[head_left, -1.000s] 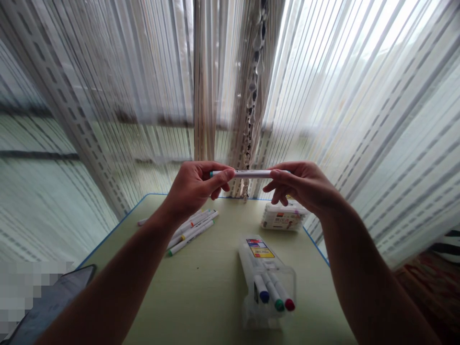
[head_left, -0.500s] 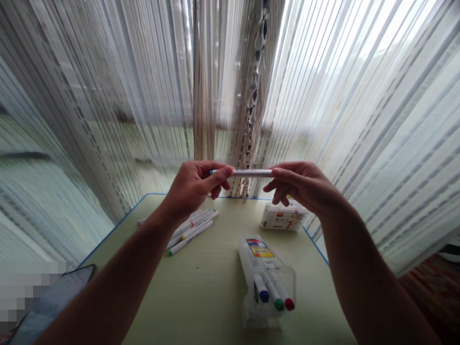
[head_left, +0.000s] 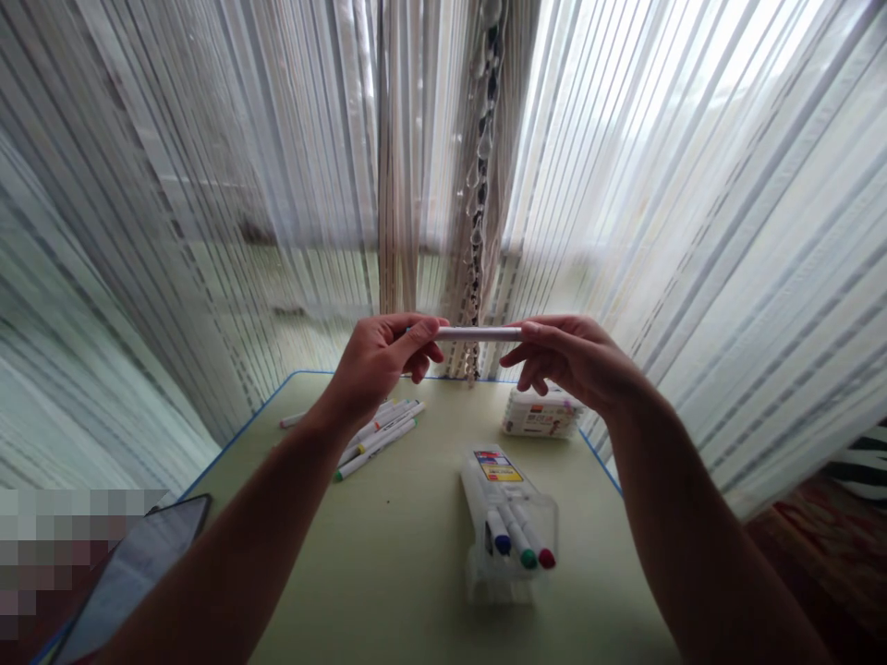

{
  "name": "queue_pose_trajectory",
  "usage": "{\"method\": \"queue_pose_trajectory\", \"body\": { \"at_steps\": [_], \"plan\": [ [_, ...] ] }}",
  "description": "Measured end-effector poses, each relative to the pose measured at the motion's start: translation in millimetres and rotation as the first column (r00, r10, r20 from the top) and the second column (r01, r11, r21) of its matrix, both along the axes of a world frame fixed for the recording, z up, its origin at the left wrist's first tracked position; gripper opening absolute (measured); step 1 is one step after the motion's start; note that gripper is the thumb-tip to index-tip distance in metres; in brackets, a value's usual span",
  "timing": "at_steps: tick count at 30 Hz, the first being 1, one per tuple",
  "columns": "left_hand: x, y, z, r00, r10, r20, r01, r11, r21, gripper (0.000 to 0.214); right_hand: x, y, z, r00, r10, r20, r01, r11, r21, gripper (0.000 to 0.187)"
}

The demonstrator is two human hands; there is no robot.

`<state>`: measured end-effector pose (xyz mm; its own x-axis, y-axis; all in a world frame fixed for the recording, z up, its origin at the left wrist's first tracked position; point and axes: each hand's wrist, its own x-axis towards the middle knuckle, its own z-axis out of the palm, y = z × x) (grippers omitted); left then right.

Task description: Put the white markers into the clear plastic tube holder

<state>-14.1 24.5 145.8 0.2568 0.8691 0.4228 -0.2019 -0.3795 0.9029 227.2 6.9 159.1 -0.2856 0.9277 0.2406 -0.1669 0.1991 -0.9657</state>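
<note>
A white marker (head_left: pixel 478 333) is held level in the air between my two hands, above the far edge of the table. My left hand (head_left: pixel 388 356) pinches its left end, where a bit of teal cap shows. The right end is between the thumb and fingers of my right hand (head_left: pixel 572 356), whose other fingers hang loosely curled. Below, a clear plastic marker case (head_left: pixel 478 517) lies with its near end open. Blue, green and red tipped markers (head_left: pixel 519 536) stick out of it. Several loose white markers (head_left: pixel 381 434) lie beyond my left forearm.
A second packed marker box (head_left: pixel 542 413) stands at the table's back right. The pale green table (head_left: pixel 388 573) has a blue edge. A dark-framed tablet or phone (head_left: pixel 149 563) lies at the left edge. String curtains (head_left: pixel 311 120) hang behind the table.
The view has shifted slightly, so the table's things appear a little higher. Both hands keep their pinch on the marker, and its barrel looks turned a little.
</note>
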Motion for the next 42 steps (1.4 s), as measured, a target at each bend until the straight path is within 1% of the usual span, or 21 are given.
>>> {"method": "queue_pose_trajectory", "body": {
  "at_steps": [4, 9, 11, 13, 16, 18, 21, 23, 26, 30, 32, 35, 42],
  "plan": [
    [0.4, -9.5, 1.5, 1.000, 0.004, 0.024, -0.004, 1.000, -0.022, 0.030, -1.2, -10.1, -1.0, 1.000, 0.017, -0.021, -0.018, 0.999, -0.034, 0.026],
    [-1.0, -33.2, 2.2, 1.000, -0.019, 0.025, 0.020, 0.998, -0.052, 0.031, 0.5, -36.9, -9.2, 0.999, 0.024, -0.025, -0.027, 0.995, -0.097, 0.024],
    [-1.8, -44.1, -2.9, 0.999, -0.034, 0.019, 0.035, 0.996, -0.083, 0.032, 0.8, -49.1, -17.3, 0.999, 0.027, -0.026, -0.030, 0.992, -0.120, 0.026],
    [-2.2, -53.2, -11.8, 0.999, -0.050, 0.006, 0.050, 0.991, -0.122, 0.033, 0.6, -58.7, -27.5, 0.999, 0.028, -0.023, -0.031, 0.991, -0.133, 0.029],
    [-1.9, -61.2, -28.8, 0.997, -0.070, -0.025, 0.065, 0.984, -0.163, 0.036, -1.5, -65.4, -44.4, 1.000, 0.000, -0.010, -0.001, 0.995, -0.101, 0.033],
    [-1.4, -63.3, -39.5, 0.998, -0.059, -0.020, 0.055, 0.985, -0.166, 0.036, -4.2, -65.2, -55.4, 0.997, -0.070, -0.026, 0.069, 0.997, -0.040, 0.032],
    [-1.1, -63.6, -52.7, 0.999, -0.039, -0.005, 0.038, 0.989, -0.146, 0.037, -8.5, -62.2, -70.9, 0.977, -0.192, -0.092, 0.199, 0.978, 0.065, 0.025],
    [-1.5, -63.2, -61.1, 0.999, -0.038, 0.003, 0.038, 0.992, -0.117, 0.036, -10.6, -60.9, -80.7, 0.964, -0.231, -0.133, 0.244, 0.965, 0.094, 0.021],
    [-3.1, -62.7, -74.9, 0.998, -0.067, 0.006, 0.067, 0.993, -0.100, 0.035, -12.3, -62.0, -94.0, 0.954, -0.250, -0.165, 0.265, 0.962, 0.072, 0.019],
    [-6.5, -63.7, -91.8, 0.994, -0.083, 0.077, 0.092, 0.988, -0.122, 0.033, -13.1, -66.8, -104.9, 0.959, -0.228, -0.169, 0.237, 0.971, 0.037, 0.022],
    [-8.3, -65.1, -96.5, 0.990, -0.080, 0.113, 0.095, 0.986, -0.138, 0.032, -13.1, -68.9, -106.9, 0.965, -0.212, -0.156, 0.221, 0.974, 0.042, 0.023],
    [-10.7, -67.2, -99.5, 0.989, -0.074, 0.127, 0.094, 0.983, -0.155, 0.033, -13.1, -71.1, -108.1, 0.968, -0.210, -0.135, 0.219, 0.974, 0.056, 0.024],
    [-11.5, -68.9, -101.4, 0.995, -0.062, 0.078, 0.075, 0.981, -0.181, 0.036, -14.0, -73.4, -110.7, 0.963, -0.252, -0.093, 0.259, 0.962, 0.081, 0.025]
  ]
}}
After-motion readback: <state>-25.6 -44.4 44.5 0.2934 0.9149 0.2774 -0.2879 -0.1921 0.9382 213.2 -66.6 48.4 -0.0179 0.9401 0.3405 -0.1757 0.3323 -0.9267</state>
